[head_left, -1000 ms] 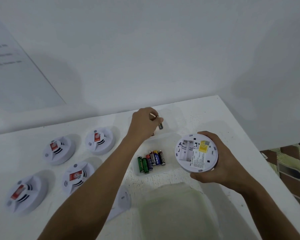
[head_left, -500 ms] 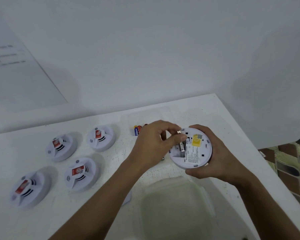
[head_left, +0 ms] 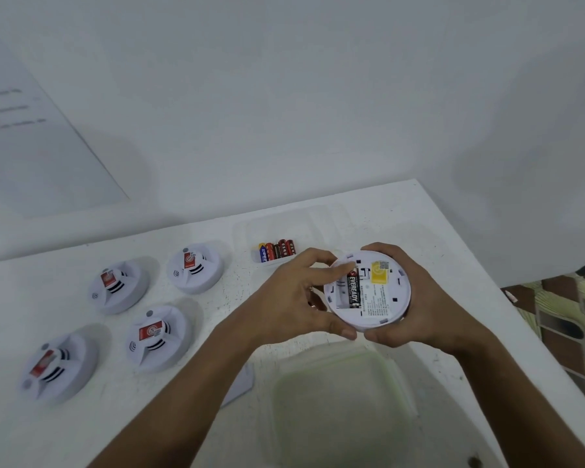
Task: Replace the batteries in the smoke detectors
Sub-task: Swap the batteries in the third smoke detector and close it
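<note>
Both hands held one smoke detector [head_left: 368,292] above the white tabletop [head_left: 436,231], its back turned up. The right hand [head_left: 416,298] cupped its rim in a closed grip; the left hand [head_left: 294,295] gripped the opposite edge, a fingertip pressing on the black battery [head_left: 352,290] seated in the open compartment. Loose batteries [head_left: 277,250] lay in a clear tray just beyond. Four more detectors [head_left: 159,336] sat face up at the left.

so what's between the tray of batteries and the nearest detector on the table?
Head view: nothing but bare, speckled white table between the battery tray and the nearest smoke detector.
</note>
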`<state>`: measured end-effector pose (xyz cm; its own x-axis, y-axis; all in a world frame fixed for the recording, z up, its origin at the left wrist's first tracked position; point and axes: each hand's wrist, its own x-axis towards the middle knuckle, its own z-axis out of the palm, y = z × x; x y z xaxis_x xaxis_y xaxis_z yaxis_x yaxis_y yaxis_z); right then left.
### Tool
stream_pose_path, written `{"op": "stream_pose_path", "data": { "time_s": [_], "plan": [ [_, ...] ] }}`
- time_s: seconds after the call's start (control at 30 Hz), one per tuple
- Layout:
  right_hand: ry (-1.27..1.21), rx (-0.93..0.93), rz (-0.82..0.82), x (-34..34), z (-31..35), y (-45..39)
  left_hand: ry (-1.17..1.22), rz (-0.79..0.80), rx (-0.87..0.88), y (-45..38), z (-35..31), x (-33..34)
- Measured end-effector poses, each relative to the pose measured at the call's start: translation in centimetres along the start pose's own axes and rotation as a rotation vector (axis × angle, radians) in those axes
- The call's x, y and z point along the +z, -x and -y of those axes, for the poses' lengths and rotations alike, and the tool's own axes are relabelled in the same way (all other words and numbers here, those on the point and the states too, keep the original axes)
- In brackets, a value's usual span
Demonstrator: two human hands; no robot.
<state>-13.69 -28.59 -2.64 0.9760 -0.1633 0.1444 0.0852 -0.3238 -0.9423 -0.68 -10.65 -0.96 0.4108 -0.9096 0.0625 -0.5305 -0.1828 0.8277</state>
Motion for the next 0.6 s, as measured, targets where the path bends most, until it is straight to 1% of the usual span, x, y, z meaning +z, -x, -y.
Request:
{"op": "stream_pose_path", "data": {
  "time_s": [0.13,0.2,0.23,0.3,0.37,0.4,0.47,0.6],
  "plan": [
    [-0.019,0.014,-0.011,-0.1,0.1,-0.4,0.000,0.003,0.032,-0.1,0.0,-0.1],
    [-0.035,0.025,-0.021,-0.2,-0.1,-0.5,0.003,0.022,-0.020,-0.6,-0.5,-1.1],
    [-0.048,0.034,-0.025,-0.3,-0.2,-0.6,0.040,0.006,-0.059,-1.0,-0.6,-1.8],
    [-0.063,0.054,-0.034,-0.4,-0.5,-0.4,0.059,-0.122,-0.161,-2.5,-0.1,-3.5],
    [-0.062,0.068,-0.038,-0.4,-0.8,-0.2,-0.129,-0.277,-0.290,-4.6,2.0,-5.1],
    [-0.057,0.071,-0.037,-0.3,-1.0,-0.2,-0.242,-0.303,-0.352,-5.6,3.2,-5.7],
    [-0.047,0.073,-0.033,-0.1,-1.3,-0.1,-0.376,-0.239,-0.442,-7.7,5.6,-6.4],
    [-0.053,0.078,-0.028,-0.3,-1.7,0.1,-0.533,0.008,-0.540,-10.0,7.8,-6.8]
  ]
}}
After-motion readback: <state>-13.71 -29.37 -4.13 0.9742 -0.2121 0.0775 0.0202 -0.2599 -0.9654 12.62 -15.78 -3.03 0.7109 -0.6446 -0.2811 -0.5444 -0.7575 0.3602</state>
